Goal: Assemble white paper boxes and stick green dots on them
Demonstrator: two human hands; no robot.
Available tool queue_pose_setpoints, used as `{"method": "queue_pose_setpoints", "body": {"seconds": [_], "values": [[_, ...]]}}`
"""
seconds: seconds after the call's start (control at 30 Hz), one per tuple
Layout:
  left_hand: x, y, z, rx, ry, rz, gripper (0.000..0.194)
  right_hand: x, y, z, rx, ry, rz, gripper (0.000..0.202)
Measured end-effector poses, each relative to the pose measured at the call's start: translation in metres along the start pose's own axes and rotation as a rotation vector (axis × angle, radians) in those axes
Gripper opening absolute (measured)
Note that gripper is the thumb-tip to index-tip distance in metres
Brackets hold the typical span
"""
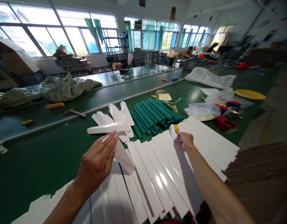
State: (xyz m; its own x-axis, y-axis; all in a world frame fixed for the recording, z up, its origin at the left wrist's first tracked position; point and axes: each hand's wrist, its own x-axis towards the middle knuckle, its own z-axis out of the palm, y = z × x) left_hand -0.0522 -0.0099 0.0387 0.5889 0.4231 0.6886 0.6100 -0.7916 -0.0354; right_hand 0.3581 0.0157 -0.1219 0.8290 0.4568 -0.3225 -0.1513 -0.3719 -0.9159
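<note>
My left hand (99,155) is closed around a narrow white carton (124,158), its fingers pressed together along the upper end. My right hand (186,140) pinches a small white object with a yellow-orange round part (173,132), whose kind I cannot make out. It is held just over a wide row of flat white strips (155,174), laid side by side and overlapping. Beyond my left hand lies a loose pile of folded white cartons (115,118). A stack of ribbed green sticks (155,115) sits between that pile and my right hand.
On the green table (52,165) lie a hammer (75,112), a yellow-handled tool (55,105) and a crumpled greenish sack (64,88). At the right are plastic bags (206,105), a red cap-like item (224,123) and a yellow disc (250,94). People (187,53) sit far back.
</note>
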Motion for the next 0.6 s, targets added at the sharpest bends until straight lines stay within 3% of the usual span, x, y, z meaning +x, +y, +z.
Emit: {"method": "queue_pose_setpoints", "body": {"seconds": [0.13,0.37,0.6], "values": [[-0.004,0.001,0.000,-0.013,0.005,0.000,0.058,0.009,-0.007,0.000,0.130,-0.053,0.152,0.022],[-0.003,0.003,-0.002,-0.009,0.024,0.007,0.055,-0.006,0.017,-0.014,0.343,-0.088,0.114,0.019],[0.001,0.003,-0.002,-0.082,0.041,-0.031,0.049,-0.010,0.041,-0.014,0.393,-0.144,0.108,0.016]]}}
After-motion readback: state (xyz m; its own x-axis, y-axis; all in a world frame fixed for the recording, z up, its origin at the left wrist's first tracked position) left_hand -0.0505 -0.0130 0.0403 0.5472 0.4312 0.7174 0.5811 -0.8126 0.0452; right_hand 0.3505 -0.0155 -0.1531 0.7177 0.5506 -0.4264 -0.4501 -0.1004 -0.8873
